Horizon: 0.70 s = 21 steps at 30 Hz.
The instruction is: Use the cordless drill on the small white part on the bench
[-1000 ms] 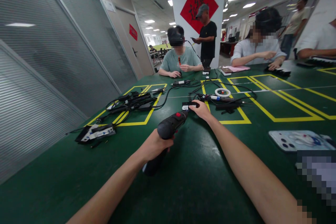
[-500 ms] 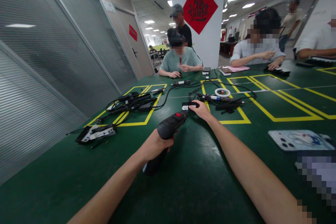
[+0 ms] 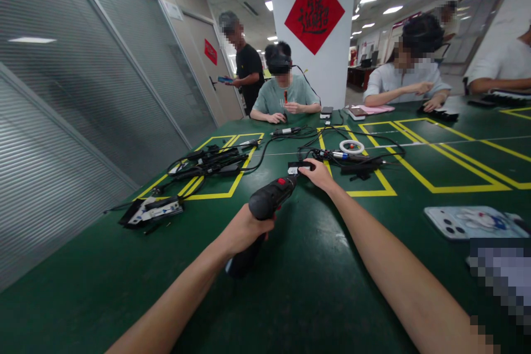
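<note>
On green table (image 3: 124, 287), left hand (image 3: 244, 229) gripping drill (image 3: 267, 202), tip seemingly under right hand (image 3: 319, 174)

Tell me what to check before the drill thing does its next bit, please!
1. Left hand wrapped firmly round the black power screwdriver: ok.
2. Right hand steadying the small black part at the tool's tip: ok, fingers are on it.
3. Tip seated squarely in the part: cannot tell, the fingers hide it.
4. Right fingers clear of the tip: not ok, they sit right beside it.
5. Cables clear of the tool: cannot tell, they lie just behind the part.
6. Phone on the green table out of the way: ok, it lies off to the right.
</note>
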Each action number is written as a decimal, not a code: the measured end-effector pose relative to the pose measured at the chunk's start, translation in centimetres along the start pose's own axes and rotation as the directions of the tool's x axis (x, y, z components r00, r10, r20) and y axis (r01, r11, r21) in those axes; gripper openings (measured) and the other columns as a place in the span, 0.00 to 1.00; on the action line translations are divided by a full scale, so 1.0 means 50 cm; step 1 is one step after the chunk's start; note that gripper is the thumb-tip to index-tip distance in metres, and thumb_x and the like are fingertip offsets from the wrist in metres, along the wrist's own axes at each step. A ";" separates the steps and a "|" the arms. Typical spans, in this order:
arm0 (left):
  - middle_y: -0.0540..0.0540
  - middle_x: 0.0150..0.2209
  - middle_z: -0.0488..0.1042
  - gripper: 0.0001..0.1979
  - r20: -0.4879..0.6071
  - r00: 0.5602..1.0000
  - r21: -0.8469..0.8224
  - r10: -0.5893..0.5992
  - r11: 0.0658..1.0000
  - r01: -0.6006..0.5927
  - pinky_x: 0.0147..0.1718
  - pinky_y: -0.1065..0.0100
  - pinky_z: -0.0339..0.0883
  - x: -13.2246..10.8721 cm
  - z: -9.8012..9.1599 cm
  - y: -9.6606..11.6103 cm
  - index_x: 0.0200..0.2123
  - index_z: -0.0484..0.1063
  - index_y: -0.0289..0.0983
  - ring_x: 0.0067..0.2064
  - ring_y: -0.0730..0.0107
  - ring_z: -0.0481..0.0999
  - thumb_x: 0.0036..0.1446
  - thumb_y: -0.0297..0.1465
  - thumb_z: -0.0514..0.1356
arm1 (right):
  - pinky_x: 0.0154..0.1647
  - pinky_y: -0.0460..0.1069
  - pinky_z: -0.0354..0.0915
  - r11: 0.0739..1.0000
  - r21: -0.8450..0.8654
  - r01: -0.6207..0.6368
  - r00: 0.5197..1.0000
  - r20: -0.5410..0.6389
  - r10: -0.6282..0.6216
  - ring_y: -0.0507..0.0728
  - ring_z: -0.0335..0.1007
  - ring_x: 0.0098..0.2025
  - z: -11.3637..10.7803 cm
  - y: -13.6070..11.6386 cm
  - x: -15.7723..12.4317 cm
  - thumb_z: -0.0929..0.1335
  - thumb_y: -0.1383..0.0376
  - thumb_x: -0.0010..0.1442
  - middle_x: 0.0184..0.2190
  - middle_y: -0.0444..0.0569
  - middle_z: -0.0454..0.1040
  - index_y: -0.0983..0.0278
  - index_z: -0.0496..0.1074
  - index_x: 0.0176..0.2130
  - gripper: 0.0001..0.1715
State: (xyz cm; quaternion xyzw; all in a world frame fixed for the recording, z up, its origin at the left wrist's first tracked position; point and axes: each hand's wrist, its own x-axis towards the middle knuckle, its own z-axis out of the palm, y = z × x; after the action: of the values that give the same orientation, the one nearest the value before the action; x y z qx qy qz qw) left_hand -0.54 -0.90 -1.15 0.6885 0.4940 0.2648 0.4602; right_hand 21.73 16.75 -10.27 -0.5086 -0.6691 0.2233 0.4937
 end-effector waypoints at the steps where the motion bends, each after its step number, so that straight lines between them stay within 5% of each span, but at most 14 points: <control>1: 0.48 0.33 0.69 0.14 -0.001 1.000 -0.001 -0.001 1.000 0.001 0.23 0.71 0.63 0.000 0.000 0.000 0.39 0.66 0.33 0.24 0.75 0.68 0.45 0.25 0.55 | 0.46 0.51 0.63 1.000 0.000 -0.001 1.000 -0.001 0.001 0.55 0.69 0.41 0.000 0.000 0.000 0.68 0.53 0.48 0.41 0.46 0.73 0.61 0.70 0.44 0.24; 21: 0.46 0.32 0.70 0.18 -0.036 0.999 -0.004 -0.029 1.000 0.028 0.22 0.72 0.63 0.002 0.003 0.000 0.41 0.67 0.32 0.25 0.73 0.69 0.43 0.25 0.56 | 0.45 0.50 0.63 1.000 -0.001 -0.001 1.000 0.004 0.001 0.55 0.69 0.41 0.003 0.006 0.003 0.68 0.53 0.48 0.41 0.47 0.73 0.61 0.70 0.45 0.25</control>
State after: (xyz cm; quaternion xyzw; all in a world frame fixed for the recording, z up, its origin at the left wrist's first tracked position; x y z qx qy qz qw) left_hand -0.37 -0.85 -1.24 0.6757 0.5114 0.2715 0.4562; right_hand 21.73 17.03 -10.52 -0.5088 -0.6700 0.2242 0.4919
